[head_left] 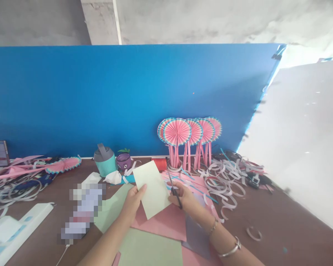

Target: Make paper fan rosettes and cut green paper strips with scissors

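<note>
A pale cream sheet of paper (152, 188) is raised and tilted in front of me. My left hand (135, 195) pinches its left edge, thumb on top. With my right hand (180, 197) I grip a pair of dark-handled scissors (175, 192), blades pointing up and away, beside the sheet's right edge. The fingertips of that hand are close to the paper's lower right corner; whether they touch it I cannot tell. Below lie pink paper (161, 225), green paper (152, 247) and a greyish-purple sheet (197, 232).
Pink pleated paper fans (177, 132) stand upright by the blue partition (100, 92). Curled paper strips (224, 184) lie to the right. A teal cup (105, 164), a purple pot (124, 161) and a red roll (158, 164) sit behind. At left is a power strip (30, 229).
</note>
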`<state>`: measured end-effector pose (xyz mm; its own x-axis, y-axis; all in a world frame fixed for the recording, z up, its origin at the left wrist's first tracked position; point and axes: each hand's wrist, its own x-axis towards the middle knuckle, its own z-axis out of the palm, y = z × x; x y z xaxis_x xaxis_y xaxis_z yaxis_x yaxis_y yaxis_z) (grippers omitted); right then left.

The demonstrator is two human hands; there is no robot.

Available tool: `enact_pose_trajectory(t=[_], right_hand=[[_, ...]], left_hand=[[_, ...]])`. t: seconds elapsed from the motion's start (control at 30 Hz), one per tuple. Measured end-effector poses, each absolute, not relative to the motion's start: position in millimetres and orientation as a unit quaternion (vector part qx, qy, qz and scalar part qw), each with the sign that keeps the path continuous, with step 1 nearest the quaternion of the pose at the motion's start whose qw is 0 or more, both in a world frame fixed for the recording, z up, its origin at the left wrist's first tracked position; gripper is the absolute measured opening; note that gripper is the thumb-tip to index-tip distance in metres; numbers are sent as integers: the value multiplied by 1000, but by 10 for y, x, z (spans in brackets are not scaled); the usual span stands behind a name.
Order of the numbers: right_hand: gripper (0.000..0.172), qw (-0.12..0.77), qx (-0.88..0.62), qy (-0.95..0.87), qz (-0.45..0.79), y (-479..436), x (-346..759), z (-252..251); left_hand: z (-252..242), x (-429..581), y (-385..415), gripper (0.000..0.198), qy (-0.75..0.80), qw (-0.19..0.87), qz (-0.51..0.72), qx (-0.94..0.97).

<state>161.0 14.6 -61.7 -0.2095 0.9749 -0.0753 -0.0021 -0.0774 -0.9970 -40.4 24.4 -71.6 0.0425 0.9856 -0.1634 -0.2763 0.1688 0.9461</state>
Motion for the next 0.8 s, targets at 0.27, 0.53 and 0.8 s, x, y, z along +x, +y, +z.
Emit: enact_pose_trajectory(t=[0.27,0.53,0.8], right_hand=[[37,525,-482,-503,489,292,1646,-790],[56,601,-531,-422,422,305,1790,-614],[31,426,-474,-540,550,148,1701,-492]], left_hand=[[-688,-458,280,38,454,590,551,377],[-722,-596,404,32,465,538,657,251],[-684,-525,341,28,453,561,622,305]])
